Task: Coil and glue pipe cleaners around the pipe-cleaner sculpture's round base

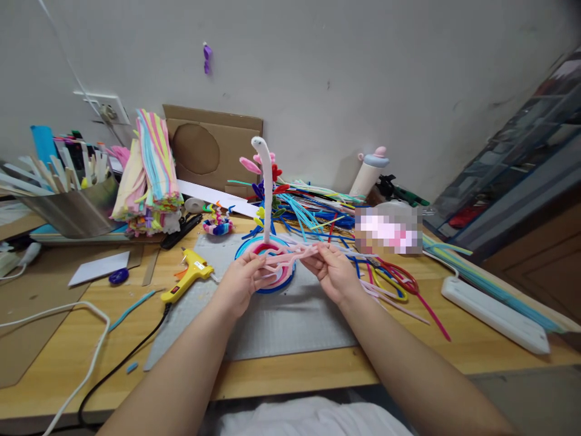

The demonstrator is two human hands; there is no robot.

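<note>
Several pale pink pipe cleaners (290,257) stretch between my two hands. My left hand (249,277) pinches their left part, and my right hand (333,271) has its fingers closed round their right part. Just behind and partly under them lies a round coiled base (239,248) in blue, white and pink. A white upright stem (267,194) rises from this base, with pink, red, purple and yellow petal shapes around it. Part of the base is hidden by my hands and the strands. The base rests on a grey mat (290,333).
A yellow glue gun (190,275) with a black cord lies left of my left hand. Loose pipe cleaners (403,281) and a white power strip (494,315) are at the right. Behind stand a metal container (82,209), pipe cleaner bundles (157,157) and a bottle (367,175).
</note>
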